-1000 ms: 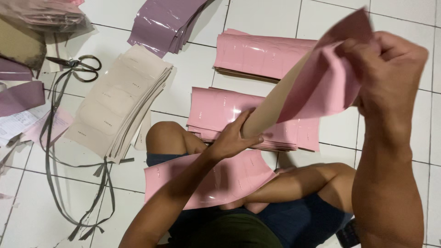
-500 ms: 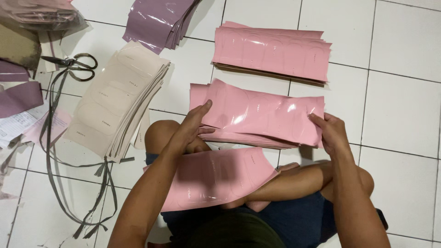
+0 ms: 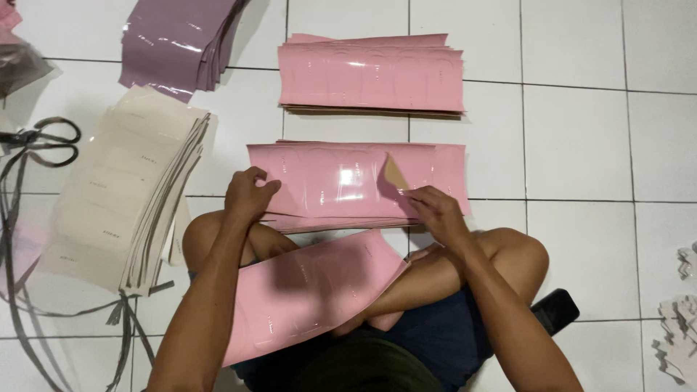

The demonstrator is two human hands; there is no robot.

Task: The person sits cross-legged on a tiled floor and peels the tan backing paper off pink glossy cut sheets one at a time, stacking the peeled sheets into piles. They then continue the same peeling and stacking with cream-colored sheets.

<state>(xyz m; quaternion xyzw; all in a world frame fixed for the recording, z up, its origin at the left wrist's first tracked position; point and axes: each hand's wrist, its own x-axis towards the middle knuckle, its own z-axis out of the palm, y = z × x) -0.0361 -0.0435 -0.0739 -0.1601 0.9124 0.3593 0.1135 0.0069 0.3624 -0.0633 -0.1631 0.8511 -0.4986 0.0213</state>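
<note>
Two bare hands work over a near pink stack (image 3: pixel 341 181) of glossy sheets lying on a white tiled floor (image 3: pixel 581 138), seen from above. The person sits cross-legged, knees just near of the stack. The left hand (image 3: pixel 247 194) rests on the stack's left end, fingers curled down and pressing on the top sheet. The right hand (image 3: pixel 435 210) is at the stack's right part, fingertips pinching a flap (image 3: pixel 394 176) of the top sheet, lifted so its tan underside shows.

One more pink sheet (image 3: pixel 312 290) lies slanted across the person's lap, touching the legs and well shadowed by the left forearm.

Farther away, a second pink stack (image 3: pixel 370 72) lies parallel to the first, apart from it by a strip of bare tile. A purple stack (image 3: pixel 178 43) sits at the far left, tilted. A cream stack (image 3: pixel 123 196), fanned at its right edge, lies left of the left hand. Scissors (image 3: pixel 43 141) with dark handles lie at the left edge, beside grey straps (image 3: pixel 22 305) that trail toward the near left. A dark flat object (image 3: pixel 555 311) lies by the right knee; what it is cannot be told. White paper scraps (image 3: pixel 679 327) lie at the near right edge.
</note>
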